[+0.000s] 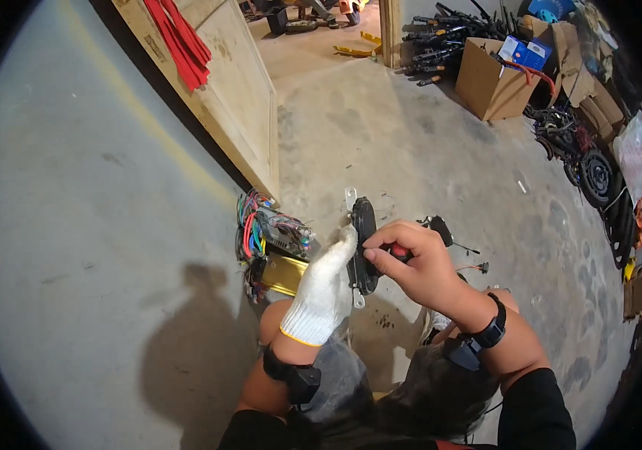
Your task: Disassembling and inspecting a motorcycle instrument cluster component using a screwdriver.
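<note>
My left hand (324, 281), in a white knit glove with a yellow cuff edge, grips a long black housing (366, 232) from its left side. The housing stands lengthwise in front of me, with pale metal mounting tabs at its far and near ends. My bare right hand (429, 266) is closed at the housing's right side, thumb and index finger pinched against or just beside it. Within those curled fingers shows a red-and-black handle (400, 252); the rest of it is hidden.
Bundled coloured wires (253, 225) and a gold-coloured box (283, 274) lie left by the wall. A wooden door (242, 90) stands open, red strips hanging on it. Small black parts (438, 229) lie right of my hands. A cardboard box (489, 86) and piled parts line the right side.
</note>
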`<state>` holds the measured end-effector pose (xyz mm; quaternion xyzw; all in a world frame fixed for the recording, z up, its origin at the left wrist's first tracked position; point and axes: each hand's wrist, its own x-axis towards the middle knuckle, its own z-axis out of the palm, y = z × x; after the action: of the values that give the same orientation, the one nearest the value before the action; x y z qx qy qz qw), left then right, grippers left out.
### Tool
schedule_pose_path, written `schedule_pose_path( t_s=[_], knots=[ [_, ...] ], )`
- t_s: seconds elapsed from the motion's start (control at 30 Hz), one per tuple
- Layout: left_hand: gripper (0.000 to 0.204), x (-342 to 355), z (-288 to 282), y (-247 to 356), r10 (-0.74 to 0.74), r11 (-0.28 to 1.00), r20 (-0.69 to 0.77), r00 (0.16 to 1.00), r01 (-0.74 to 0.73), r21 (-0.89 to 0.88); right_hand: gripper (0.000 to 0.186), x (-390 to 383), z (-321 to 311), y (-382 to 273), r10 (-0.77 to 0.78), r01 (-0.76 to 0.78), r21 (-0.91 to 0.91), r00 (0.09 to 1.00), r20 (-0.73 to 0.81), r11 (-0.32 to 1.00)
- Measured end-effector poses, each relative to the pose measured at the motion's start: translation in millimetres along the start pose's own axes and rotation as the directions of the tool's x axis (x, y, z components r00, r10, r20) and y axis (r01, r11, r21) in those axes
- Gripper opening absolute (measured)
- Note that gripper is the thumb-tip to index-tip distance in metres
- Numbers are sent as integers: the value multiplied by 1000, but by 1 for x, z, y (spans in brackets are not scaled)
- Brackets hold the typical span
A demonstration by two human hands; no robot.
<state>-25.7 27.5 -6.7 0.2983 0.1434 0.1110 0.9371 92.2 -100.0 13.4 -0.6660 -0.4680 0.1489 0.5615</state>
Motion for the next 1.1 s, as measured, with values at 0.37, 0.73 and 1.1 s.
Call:
schedule_pose_path(
  t_s=[0.37, 0.73, 1.1],
  knots=[
    [41, 4, -1, -7, 112, 973, -65, 992, -96, 208, 14, -6, 4, 0, -220, 209, -246, 975, -15, 946],
    [70, 2, -4, -8, 139, 952, -50, 989, -119, 280, 11, -11, 10, -10, -174, 151, -248, 982, -75, 957],
    [69, -3, 2, -5, 218, 924, -21, 976, -199, 326, 13, -12, 15, -7, -240, 201, -248, 961, -138, 948]
  ],
)
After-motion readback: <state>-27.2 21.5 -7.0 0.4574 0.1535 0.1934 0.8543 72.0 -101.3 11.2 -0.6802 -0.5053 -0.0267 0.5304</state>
